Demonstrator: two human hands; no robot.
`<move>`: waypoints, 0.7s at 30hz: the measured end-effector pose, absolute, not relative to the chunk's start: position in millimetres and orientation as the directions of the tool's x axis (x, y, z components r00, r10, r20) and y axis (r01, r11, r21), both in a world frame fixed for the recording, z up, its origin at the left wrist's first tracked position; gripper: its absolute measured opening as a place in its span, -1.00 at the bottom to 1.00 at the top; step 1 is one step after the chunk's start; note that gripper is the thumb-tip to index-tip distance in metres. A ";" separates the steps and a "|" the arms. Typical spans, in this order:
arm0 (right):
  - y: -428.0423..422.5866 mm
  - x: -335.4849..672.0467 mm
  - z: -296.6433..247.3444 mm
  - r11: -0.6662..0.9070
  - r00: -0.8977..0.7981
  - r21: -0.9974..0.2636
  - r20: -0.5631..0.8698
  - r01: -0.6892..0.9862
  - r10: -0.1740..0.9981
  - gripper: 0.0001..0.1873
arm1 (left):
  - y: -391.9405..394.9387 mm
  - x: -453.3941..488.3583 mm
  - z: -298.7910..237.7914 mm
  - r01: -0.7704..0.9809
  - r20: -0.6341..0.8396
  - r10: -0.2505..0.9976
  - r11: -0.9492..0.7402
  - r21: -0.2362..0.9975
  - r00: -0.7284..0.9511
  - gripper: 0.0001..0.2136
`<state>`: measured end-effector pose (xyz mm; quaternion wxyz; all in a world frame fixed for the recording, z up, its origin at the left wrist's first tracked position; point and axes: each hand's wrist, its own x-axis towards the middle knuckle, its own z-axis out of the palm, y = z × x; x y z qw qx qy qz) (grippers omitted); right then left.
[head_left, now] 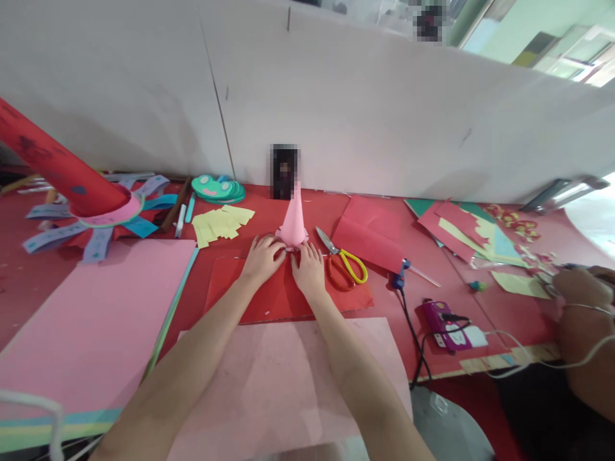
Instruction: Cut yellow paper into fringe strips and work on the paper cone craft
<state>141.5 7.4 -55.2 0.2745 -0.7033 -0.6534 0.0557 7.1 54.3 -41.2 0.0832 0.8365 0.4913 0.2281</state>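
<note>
A pink paper cone [294, 221] stands upright at the back edge of a red board [278, 294], its base cut into small tabs. My left hand [263, 258] is at the left of the base, its fingers bent onto the tabs. From the other side my right hand [308, 266] touches the base too, thumb close to my left thumb. Both hands appear closed on the cone's rim, though the fingertips are partly hidden. Scissors [346, 261] with one yellow and one orange handle lie just right of my right hand.
Pink paper sheets [96, 320] are stacked at left, below a red paper cone with strips [96, 186]. Yellow slips [221, 224] and green cutouts [218, 189] lie behind. A purple power strip [444, 326] and another person's hand [583, 288] are at right.
</note>
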 end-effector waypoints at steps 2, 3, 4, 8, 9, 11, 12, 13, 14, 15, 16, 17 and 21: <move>7.6 141.8 -56.7 0.003 0.143 -0.460 0.283 0.888 0.948 -0.68 | 54.4 6.9 -42.7 0.786 0.267 0.862 -0.505 0.358 0.432 -0.72; 7.8 142.0 -57.3 0.003 0.144 -0.459 0.284 0.888 0.948 -0.68 | 54.3 6.8 -43.2 0.787 0.247 0.862 -0.506 0.352 0.443 -0.72; 8.0 142.0 -57.8 0.002 0.144 -0.458 0.283 0.889 0.948 -0.68 | 54.1 6.8 -43.4 0.789 0.229 0.862 -0.507 0.347 0.453 -0.71; 8.0 141.9 -57.1 -0.009 0.147 -0.451 0.272 0.893 0.951 -0.67 | 52.9 6.7 -41.8 0.790 0.220 0.860 -0.510 0.341 0.461 -0.71; 7.9 141.7 -56.5 -0.013 0.148 -0.449 0.268 0.893 0.952 -0.68 | 52.8 6.6 -41.3 0.788 0.233 0.858 -0.512 0.342 0.457 -0.71; 7.6 141.5 -55.6 -0.017 0.149 -0.446 0.262 0.895 0.954 -0.68 | 52.8 6.4 -40.7 0.782 0.252 0.856 -0.515 0.351 0.451 -0.71; 7.5 141.3 -55.4 -0.018 0.150 -0.446 0.262 0.895 0.953 -0.68 | 52.9 6.2 -40.6 0.782 0.248 0.858 -0.512 0.355 0.449 -0.71; 7.5 141.3 -55.4 -0.017 0.150 -0.447 0.263 0.894 0.953 -0.69 | 52.9 6.1 -40.6 0.785 0.233 0.863 -0.506 0.358 0.449 -0.71; 7.5 141.2 -55.6 -0.016 0.150 -0.449 0.266 0.893 0.952 -0.69 | 52.9 6.1 -40.7 0.791 0.209 0.868 -0.497 0.357 0.451 -0.70; 7.6 141.2 -56.0 -0.014 0.151 -0.452 0.269 0.892 0.951 -0.69 | 52.9 6.0 -40.7 0.798 0.182 0.872 -0.489 0.353 0.454 -0.69; 7.7 141.2 -56.3 -0.013 0.152 -0.455 0.271 0.891 0.951 -0.69 | 52.8 6.0 -40.7 0.805 0.156 0.876 -0.481 0.347 0.456 -0.68; 7.9 141.2 -56.7 -0.011 0.151 -0.457 0.271 0.890 0.951 -0.69 | 52.7 6.1 -40.8 0.811 0.139 0.879 -0.475 0.343 0.456 -0.68; 8.2 141.3 -57.1 -0.013 0.152 -0.461 0.266 0.887 0.952 -0.69 | 53.7 6.0 -42.3 0.807 0.147 0.884 -0.466 0.364 0.444 -0.70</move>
